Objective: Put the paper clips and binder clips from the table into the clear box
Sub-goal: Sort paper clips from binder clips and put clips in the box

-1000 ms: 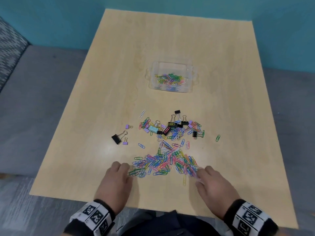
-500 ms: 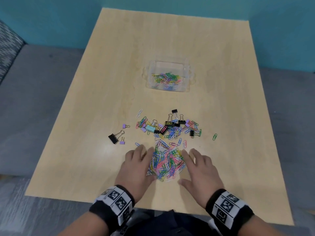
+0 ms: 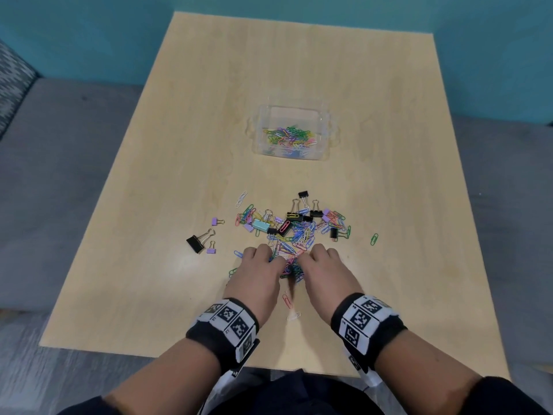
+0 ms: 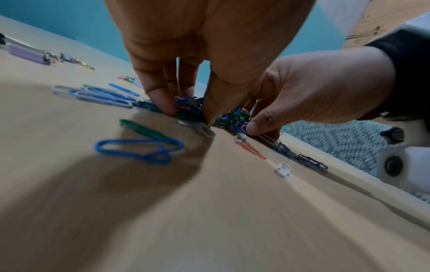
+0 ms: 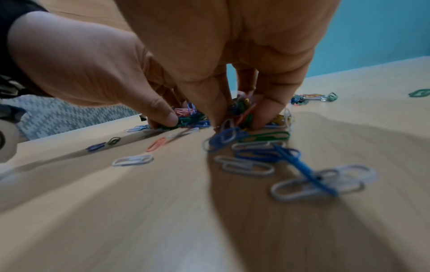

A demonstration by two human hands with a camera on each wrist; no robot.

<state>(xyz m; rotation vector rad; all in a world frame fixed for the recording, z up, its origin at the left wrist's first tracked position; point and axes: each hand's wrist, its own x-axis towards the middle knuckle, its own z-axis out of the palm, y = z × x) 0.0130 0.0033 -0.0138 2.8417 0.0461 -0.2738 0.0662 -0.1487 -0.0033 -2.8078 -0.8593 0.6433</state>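
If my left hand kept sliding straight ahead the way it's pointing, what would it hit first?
Probably the loose paper clips just beyond the left hand, then the black binder clip in the mixed pile; exact depth is unclear.

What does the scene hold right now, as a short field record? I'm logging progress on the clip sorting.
left hand: left hand grips a bunch of coloured paper clips
right hand: right hand grips the same heap from the other side
clear plastic box: clear plastic box, some paper clips inside
large black binder clip: large black binder clip, apart, left of the pile
wooden table: wooden table, many clips still on it
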